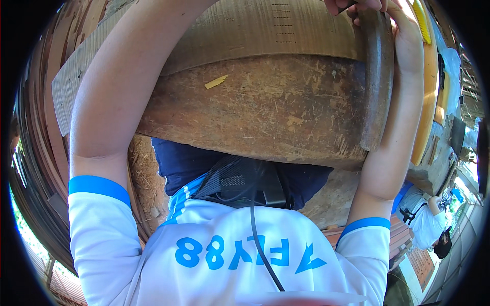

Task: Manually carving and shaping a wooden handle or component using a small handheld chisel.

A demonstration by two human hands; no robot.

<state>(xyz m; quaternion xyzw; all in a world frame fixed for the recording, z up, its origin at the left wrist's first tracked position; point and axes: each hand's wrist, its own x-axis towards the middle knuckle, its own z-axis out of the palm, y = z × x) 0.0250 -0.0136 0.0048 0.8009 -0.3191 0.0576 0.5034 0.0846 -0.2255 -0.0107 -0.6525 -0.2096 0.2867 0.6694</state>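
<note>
My right hand (380,7) is at the top edge, fingers curled around the upper end of a dark brown curved bar (376,81). The bar runs down the right side of a big rough brown wooden block (255,112) in front of me. A pale plank (255,25) with rows of small holes lies across the block's far side. My left arm reaches up across the plank and leaves the picture at the top, so my left hand is hidden. A small yellow wood chip (216,81) lies on the block.
Stacked wooden boards (41,127) fill the left side. A long orange-yellow board (431,81) stands at the right. Another person in a white shirt (423,222) crouches at the lower right, near red bricks (403,239). Sawdust covers the ground under the block.
</note>
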